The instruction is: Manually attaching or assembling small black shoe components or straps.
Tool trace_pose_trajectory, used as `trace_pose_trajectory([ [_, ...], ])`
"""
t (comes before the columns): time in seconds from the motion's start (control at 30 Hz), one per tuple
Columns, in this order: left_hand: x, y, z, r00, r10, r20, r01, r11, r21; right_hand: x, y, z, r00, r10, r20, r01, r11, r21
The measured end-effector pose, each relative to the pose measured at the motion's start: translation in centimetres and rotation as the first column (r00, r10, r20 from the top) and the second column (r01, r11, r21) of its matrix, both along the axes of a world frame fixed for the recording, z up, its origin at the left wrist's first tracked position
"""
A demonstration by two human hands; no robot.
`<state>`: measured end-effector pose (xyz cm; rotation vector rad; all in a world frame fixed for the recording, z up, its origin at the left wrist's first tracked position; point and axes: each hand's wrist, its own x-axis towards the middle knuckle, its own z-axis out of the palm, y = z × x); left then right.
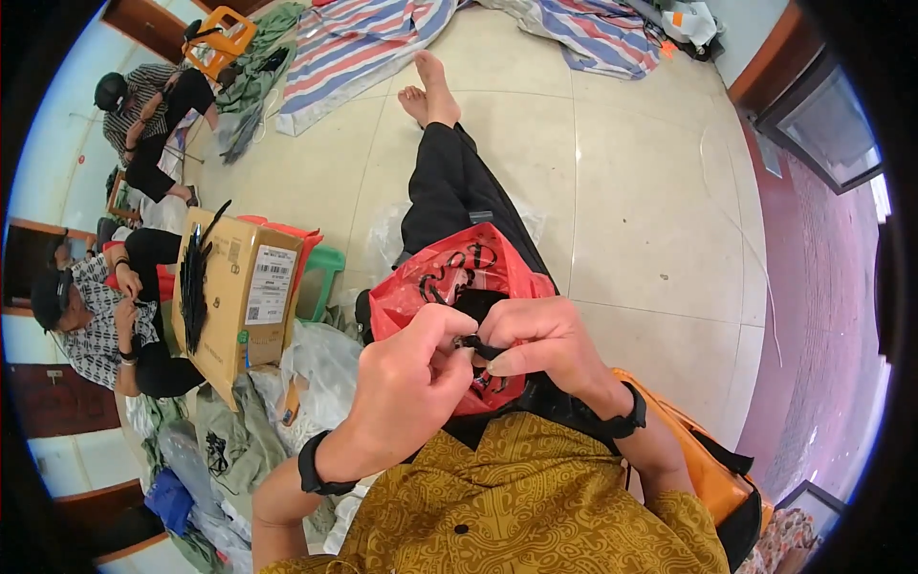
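One black piece (pixel 486 350) over the lap, held between left hand (pixel 409 375) and right hand (pixel 547 337), over the near part of a red bag (pixel 398 291). Left hand closed, thumb and forefinger pinching one end; right hand closed likewise, pinching the other, with fingers curled in. Exact kind of piece hard to tell — too small, and partly covered by fingertips. Black bands (pixel 314 466) on both wrists.

Red bag spread open on the lap, black contents (pixel 475 302) inside. Beyond it, black trousers (pixel 438 182) stretched forward, bare feet (pixel 437 91) crossed on a tiled floor (pixel 660 191).

To the left, a carton (pixel 229 306) with black strips (pixel 194 297) lying on it and a white label on its side (pixel 273 284); just beside it, a green stool (pixel 329 275). Nearer, clear plastic (pixel 330 368) in a crumpled heap.

Past the carton, a nearer co-worker (pixel 91 320), seated, hands together in front; farther up, another seated co-worker (pixel 153 100) close to an orange chair (pixel 229 43). At the far end, a striped sheet (pixel 349 57) on the floor.
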<state>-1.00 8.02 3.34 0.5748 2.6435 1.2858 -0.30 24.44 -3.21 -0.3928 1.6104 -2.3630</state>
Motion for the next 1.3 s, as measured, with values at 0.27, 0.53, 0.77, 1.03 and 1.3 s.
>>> trace_pose_trajectory([
  [0.27, 0.2, 0.1, 0.2, 1.000, -0.011, 0.018, 0.012, 0.999, -0.048, 0.5, -0.2, 0.1, 0.981, -0.078, -0.176, 0.106, 0.983, 0.153],
  [0.53, 0.4, -0.3, -0.7, 0.999, -0.011, 0.044, 0.010, 1.000, 0.005, 1.2, -0.5, 1.5, 0.717, -0.084, -0.692, 0.515, 0.734, 0.443],
  [0.77, 1.2, -0.9, -0.2, 0.980, -0.018, 0.197, -0.012, 0.989, 0.149, 0.5, -0.1, 1.3, 0.977, -0.042, -0.207, 0.080, 0.981, 0.179],
  [1.03, 1.9, -1.5, -1.5, 0.994, -0.069, 0.087, 0.059, 0.992, 0.107, 0.7, -1.0, 0.6, 0.909, -0.031, -0.416, 0.175, 0.933, 0.314],
  [1.3, 2.1, -2.8, -0.7, 0.973, -0.230, 0.034, 0.218, 0.953, 0.210, 0.5, -1.8, 0.6, 0.754, -0.118, -0.646, 0.344, 0.909, 0.235],
])
